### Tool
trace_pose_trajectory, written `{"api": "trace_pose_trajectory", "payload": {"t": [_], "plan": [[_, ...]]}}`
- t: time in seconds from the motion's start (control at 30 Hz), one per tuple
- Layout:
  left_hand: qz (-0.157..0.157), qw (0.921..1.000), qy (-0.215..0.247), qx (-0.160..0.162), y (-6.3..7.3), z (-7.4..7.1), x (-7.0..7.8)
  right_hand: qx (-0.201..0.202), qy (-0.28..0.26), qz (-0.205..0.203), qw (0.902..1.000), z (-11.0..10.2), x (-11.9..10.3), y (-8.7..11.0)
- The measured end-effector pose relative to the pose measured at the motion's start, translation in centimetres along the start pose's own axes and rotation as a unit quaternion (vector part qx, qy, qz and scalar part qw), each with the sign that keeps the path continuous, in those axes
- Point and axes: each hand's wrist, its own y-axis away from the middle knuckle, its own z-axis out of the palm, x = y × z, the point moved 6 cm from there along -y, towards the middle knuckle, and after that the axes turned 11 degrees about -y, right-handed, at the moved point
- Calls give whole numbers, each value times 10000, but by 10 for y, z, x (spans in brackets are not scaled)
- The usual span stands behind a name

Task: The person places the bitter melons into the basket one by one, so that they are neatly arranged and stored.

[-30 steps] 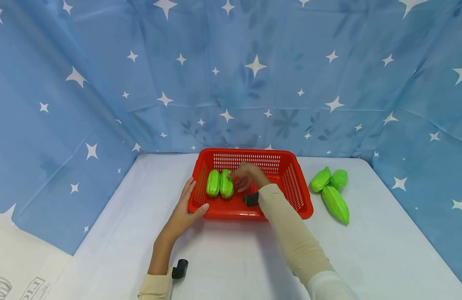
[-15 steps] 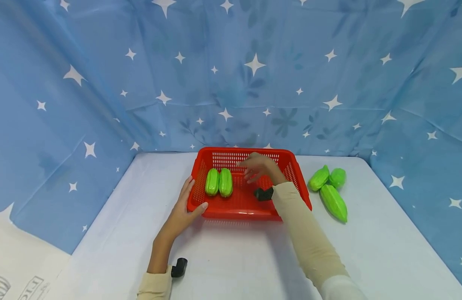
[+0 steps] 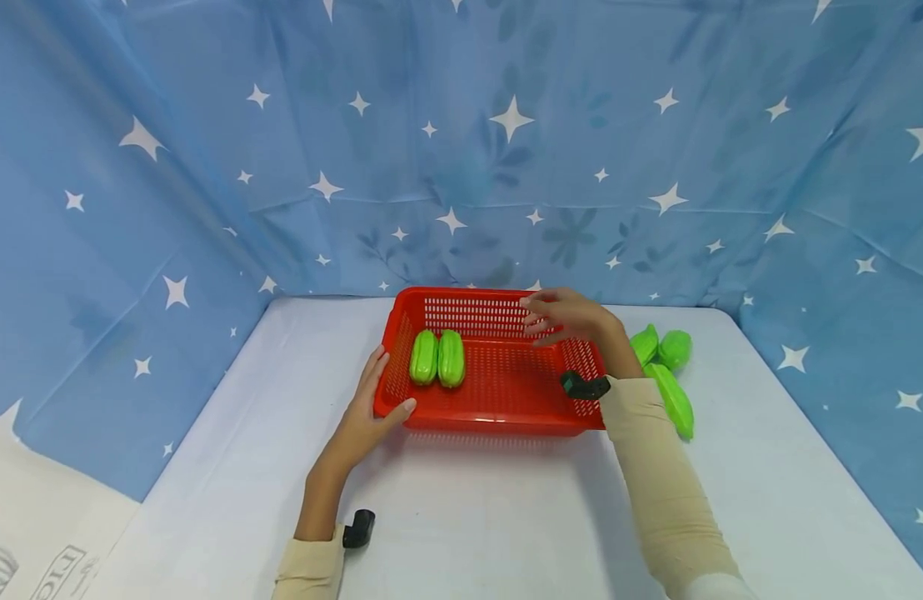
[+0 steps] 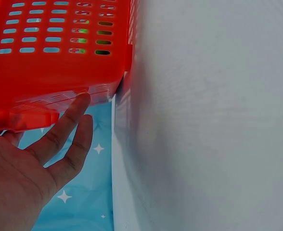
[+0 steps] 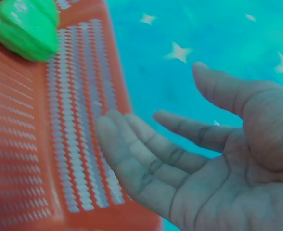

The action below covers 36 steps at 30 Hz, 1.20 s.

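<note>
Right hand, head view: your right hand has moved from beside the paired fruits to the basket's right end; fingers loosely bent and spread, holding nothing.
Left hand, head view: your left hand touches the lower left corner of the red basket, fingers extended, thumb spread.
Green fruits, head view: two green fruits lie side by side inside the basket, left of frame centre; three loose fruits lie on the white table, right of frame.
Basket, left wrist view: upper left; your nearly straight fingers reach its underside.
Palm, right wrist view: lower right, fingers relaxed; one green fruit shows upper left.
</note>
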Motion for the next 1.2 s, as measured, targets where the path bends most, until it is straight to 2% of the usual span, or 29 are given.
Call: {"api": "trace_pose_trajectory", "payload": {"t": [0.1, 0.2, 0.3, 0.4, 0.5, 0.6, 0.7, 0.77, 0.8, 0.87, 1.03, 1.2], "plan": [[-4, 10000, -21, 21, 0, 0, 0, 256, 1, -364, 9990, -23, 0, 16], [-8, 10000, -16, 20, 0, 1, 0, 756, 126, -543, 9956, -49, 5, 38], [-19, 10000, 22, -3, 0, 2, 0, 1327, 89, -640, 9890, -76, 18, 60], [-32, 10000, 36, -30, 1, 2, 0, 1863, -185, -838, 9787, -104, 37, 80], [-27, 10000, 32, -16, 2, 2, 0, 2387, -815, -1068, 9618, -130, 56, 96], [-21, 10000, 7, 10, 1, 1, 0, 2948, -1532, -1145, 9362, -151, 77, 111], [5, 10000, -9, 20, -1, 0, 0, 3591, -1947, -878, 9085, -168, 98, 121], [21, 10000, -24, 25, -2, -1, 0, 3922, -1972, -578, 8966, -176, 114, 126], [25, 10000, -25, 27, -2, -1, 0, 4033, -1903, -408, 8941, -180, 121, 127], [31, 10000, -15, 25, -3, -1, 1, 4161, -1741, -91, 8925, -188, 137, 129], [7, 10000, 20, -1, -4, 0, 0, 3974, -1193, 650, 9075, -195, 173, 132], [-17, 10000, 80, 18, -2, 2, -1, 3189, -676, 848, 9416, -174, 175, 138]]}}
